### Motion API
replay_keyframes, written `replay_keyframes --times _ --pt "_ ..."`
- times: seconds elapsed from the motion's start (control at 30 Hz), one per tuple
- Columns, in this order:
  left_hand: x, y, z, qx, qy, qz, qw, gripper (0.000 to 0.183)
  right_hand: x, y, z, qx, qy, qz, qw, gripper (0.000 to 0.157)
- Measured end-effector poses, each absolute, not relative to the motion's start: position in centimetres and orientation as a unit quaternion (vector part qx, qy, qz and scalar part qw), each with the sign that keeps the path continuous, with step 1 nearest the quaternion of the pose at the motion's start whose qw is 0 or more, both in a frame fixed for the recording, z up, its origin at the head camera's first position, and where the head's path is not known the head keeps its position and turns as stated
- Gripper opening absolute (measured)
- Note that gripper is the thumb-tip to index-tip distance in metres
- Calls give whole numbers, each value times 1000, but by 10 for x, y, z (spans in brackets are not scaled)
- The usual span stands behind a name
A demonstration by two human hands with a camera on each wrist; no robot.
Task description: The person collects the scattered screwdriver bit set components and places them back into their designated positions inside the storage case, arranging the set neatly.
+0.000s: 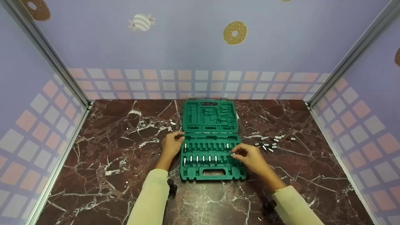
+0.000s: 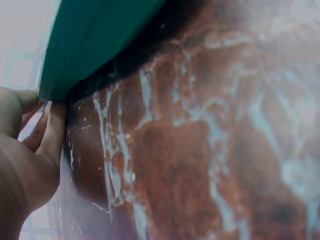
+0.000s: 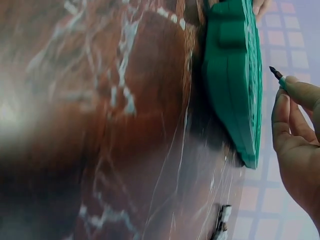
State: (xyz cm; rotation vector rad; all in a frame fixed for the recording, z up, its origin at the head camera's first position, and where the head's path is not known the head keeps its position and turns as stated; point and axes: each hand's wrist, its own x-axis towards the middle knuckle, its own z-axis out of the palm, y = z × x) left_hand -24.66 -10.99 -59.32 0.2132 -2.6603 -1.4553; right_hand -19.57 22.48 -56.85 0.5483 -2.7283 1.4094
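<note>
A green plastic bit case (image 1: 213, 172) lies open on the table, its lid (image 1: 210, 128) folded back. Several socket bits (image 1: 203, 159) stand in its lower row; two are in the upper row, one at each end. My right hand (image 1: 252, 158) is over the right side of the case and pinches a small socket bit (image 3: 277, 74) between thumb and fingertips, its dark tip pointing out. My left hand (image 1: 171, 146) touches the left side of the case near the hinge, fingers fairly straight; in the left wrist view the fingertips meet the green edge.
Several loose socket bits (image 1: 267, 146) lie scattered on the brown marbled table (image 1: 122, 187) to the right of the case. A patterned wall (image 1: 200, 53) stands close behind the lid, with side walls to the left and right.
</note>
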Motion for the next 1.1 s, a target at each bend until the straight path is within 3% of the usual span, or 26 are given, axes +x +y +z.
replay_keyframes --times 0.53,0.87,1.1 --pt "-246 -111 -595 71 -876 -475 50 19 -195 198 -566 238 -903 357 -10 13" --pt "-245 -110 -592 65 -866 -494 47 19 -198 189 -571 304 -902 306 26 11" --pt "-245 -110 -592 66 -870 -487 49 19 -196 182 -573 292 -908 297 46 9"
